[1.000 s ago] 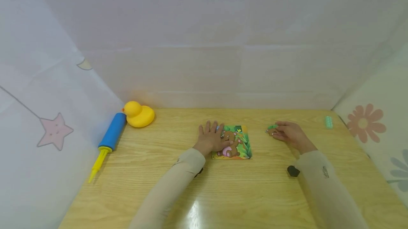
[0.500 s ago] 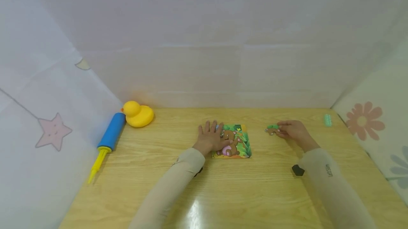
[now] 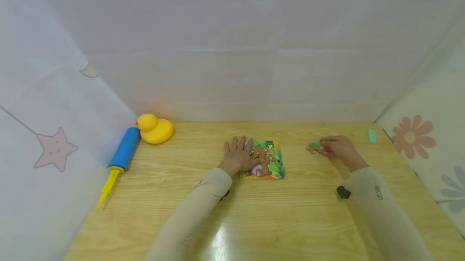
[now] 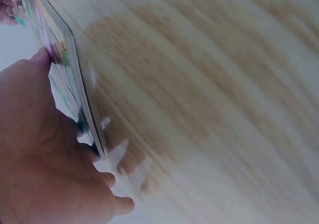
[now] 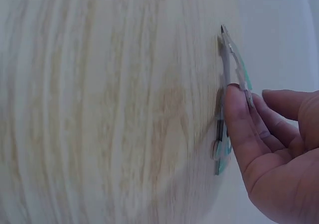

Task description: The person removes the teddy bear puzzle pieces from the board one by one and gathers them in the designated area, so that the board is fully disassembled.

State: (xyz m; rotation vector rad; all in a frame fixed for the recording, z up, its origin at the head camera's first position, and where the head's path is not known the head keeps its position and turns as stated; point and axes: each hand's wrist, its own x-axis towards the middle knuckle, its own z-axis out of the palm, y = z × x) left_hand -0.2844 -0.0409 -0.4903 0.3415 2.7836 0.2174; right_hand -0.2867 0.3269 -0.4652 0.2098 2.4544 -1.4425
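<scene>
My left hand (image 3: pixel 237 158) lies flat with spread fingers over the left part of a square jigsaw puzzle (image 3: pixel 279 162), which has a brown bear on green leaves. The left wrist view shows the puzzle's edge (image 4: pixel 83 92) side-on beneath the palm and thumb. To the right, my right hand (image 3: pixel 340 150) pinches one end of a small puzzle piece (image 3: pixel 314 151) coloured brown and green. Seen from the right wrist, the held piece (image 5: pixel 238 64) is edge-on and tilted from the table, its lower end between thumb and fingers.
On the left a yellow toy duck (image 3: pixel 156 128) stands by a blue hand pump (image 3: pixel 124 148) with a yellow nozzle. A small mint-green bumpy item (image 3: pixel 372 135) lies at the far right. A pale cloth wall (image 3: pixel 218 79) rises behind the wooden table (image 3: pixel 269 216).
My right hand has moved slightly right with the puzzle piece, and its grip has shifted so more of the piece shows. The left hand stays in place on the puzzle.
</scene>
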